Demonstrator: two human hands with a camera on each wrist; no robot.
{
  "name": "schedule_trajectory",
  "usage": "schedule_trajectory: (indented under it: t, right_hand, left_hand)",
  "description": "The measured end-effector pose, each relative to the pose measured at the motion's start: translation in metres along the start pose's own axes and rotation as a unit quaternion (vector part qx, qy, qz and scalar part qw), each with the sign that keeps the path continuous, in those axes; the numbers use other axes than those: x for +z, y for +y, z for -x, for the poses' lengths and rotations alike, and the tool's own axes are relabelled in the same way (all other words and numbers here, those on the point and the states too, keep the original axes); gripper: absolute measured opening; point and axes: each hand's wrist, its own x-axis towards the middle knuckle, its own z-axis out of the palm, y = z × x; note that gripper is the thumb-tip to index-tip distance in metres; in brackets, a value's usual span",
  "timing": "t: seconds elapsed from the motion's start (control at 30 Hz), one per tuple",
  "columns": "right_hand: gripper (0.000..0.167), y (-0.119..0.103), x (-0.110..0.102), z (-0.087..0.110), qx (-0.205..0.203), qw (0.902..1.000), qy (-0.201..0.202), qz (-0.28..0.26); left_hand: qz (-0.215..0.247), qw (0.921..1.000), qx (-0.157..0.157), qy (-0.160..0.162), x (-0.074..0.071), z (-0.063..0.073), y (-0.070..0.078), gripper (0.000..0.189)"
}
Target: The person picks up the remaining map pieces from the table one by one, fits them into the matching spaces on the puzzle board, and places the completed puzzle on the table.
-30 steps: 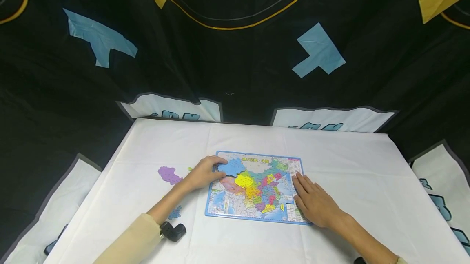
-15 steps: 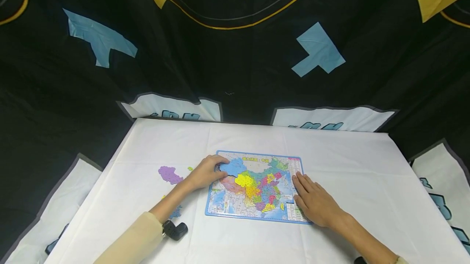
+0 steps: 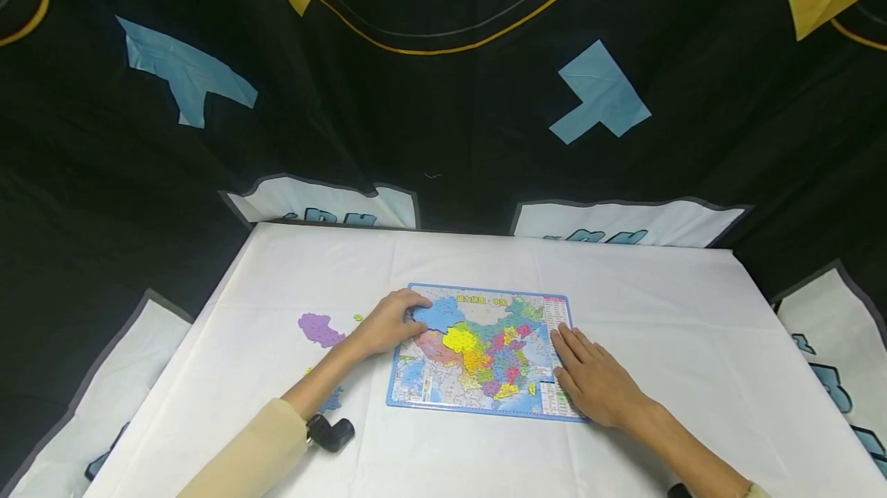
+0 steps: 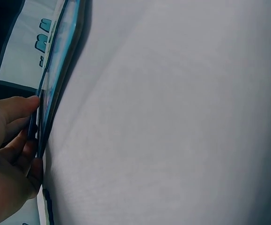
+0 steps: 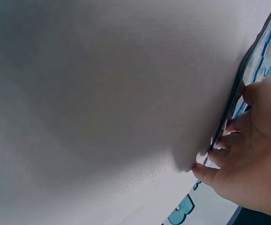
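A puzzle board [image 3: 453,389] with a colourful map of China lies flat on the white tabletop. My left hand [image 3: 383,325] reaches over its left edge, thumb and forefinger pinching the blue puzzle piece [image 3: 442,315] at the map's upper left. The left wrist view catches this hand [image 4: 11,150] at the board's edge, side-on, with the piece mostly hidden there. Across the board, my right hand [image 3: 601,384] rests flat on the right edge, fingers extended. In the right wrist view the fingers [image 5: 230,140] lie along that edge.
Left of the board lie a purple piece [image 3: 320,329], a small green piece [image 3: 358,318] and a blue piece [image 3: 333,399] partly behind the left forearm. A bit of yellow [image 3: 309,371] shows beside that forearm. A black patterned curtain [image 3: 443,121] hangs behind the table.
The left hand and the blue piece have shifted very slightly to the right since the first frame. The right hand stays in place on the board.
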Motion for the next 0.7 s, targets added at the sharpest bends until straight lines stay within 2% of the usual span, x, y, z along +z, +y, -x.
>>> schedule_trajectory:
  t: [0.7]
  right_hand:
    - [0.057,-0.0015,-0.0024,-0.0005,-0.001,1.0000,-0.005,-0.002]
  left_hand:
    - [-0.013,0.9997,-0.011,-0.015,-0.0015,-0.0012,0.0010,0.037]
